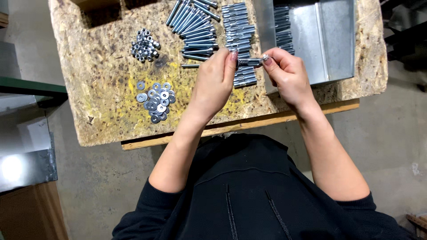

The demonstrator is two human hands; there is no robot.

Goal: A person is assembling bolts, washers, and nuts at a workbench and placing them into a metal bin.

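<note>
Though piles uncountable, one bolt (250, 62) (two hands (249, 73))

Single head-worn view, looking steeply down, close over workbench (106, 120)

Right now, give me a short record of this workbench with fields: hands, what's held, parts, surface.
left hand: fingers closed on one end of the bolt
right hand: grip pinches the other end
held: metal anchor bolt, lying level above the board
nuts: pile at far left
washers: pile nearer the person
loose bolts: rows beyond the hands
tray: metal at right
surface: chipboard slab
</note>
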